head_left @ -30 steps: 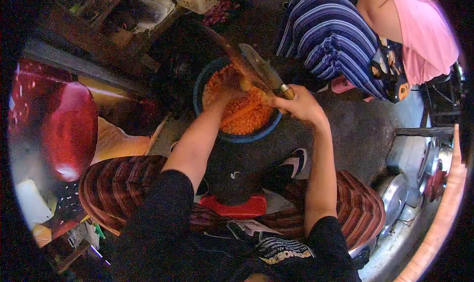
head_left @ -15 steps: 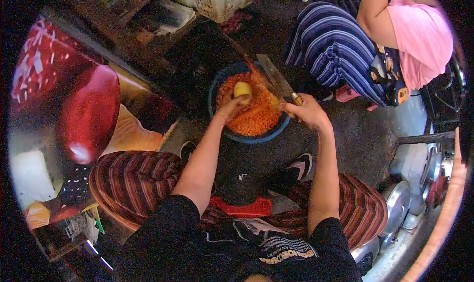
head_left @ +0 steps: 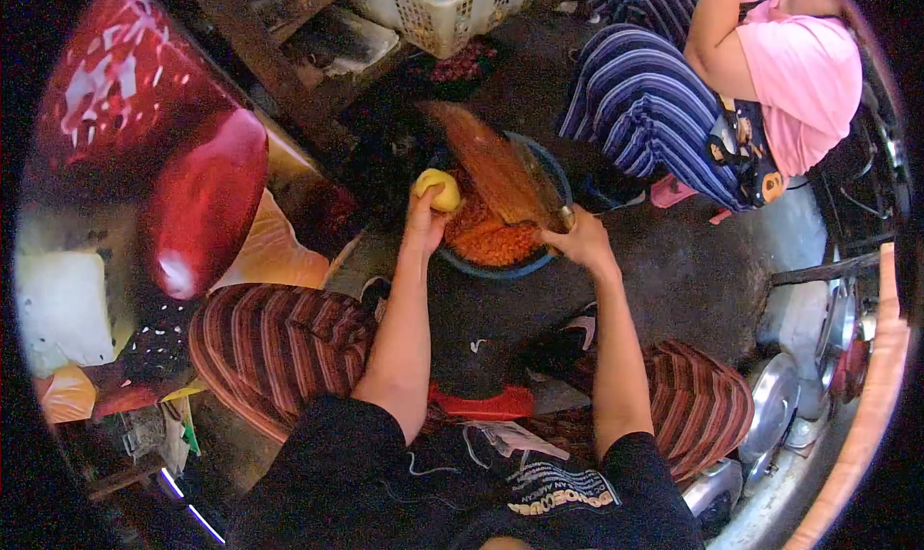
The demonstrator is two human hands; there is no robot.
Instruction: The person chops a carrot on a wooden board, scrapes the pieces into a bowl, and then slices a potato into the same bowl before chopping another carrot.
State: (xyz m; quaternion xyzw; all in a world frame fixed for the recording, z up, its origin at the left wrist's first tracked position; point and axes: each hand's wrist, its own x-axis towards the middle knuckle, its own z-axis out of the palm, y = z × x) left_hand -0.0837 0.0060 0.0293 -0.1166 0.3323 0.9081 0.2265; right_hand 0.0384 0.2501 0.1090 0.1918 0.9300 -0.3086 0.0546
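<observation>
- Lifted since the earlier frame: yellow fruit (head_left: pixel 438 189), now at the left rim of the blue basin (head_left: pixel 500 264).
- Left hand (head_left: pixel 423 218) cups it; firm, likely slippery.
- Right hand (head_left: pixel 576 244) fisted around knife (head_left: pixel 541 189) above basin.

black short-sleeved shirt (head_left: pixel 385 483) | white chest print | red-brown striped trousers (head_left: pixel 279 343)

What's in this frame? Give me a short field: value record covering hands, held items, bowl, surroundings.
left hand: grips a yellow fruit, raised beside the bowl's left rim
right hand: closed on a knife at the handle, blade over the bowl
bowl: blue, on the floor, holds orange shredded pieces
board: orange-stained, slanting across the bowl
nearby: white basket; seated person in striped skirt
</observation>
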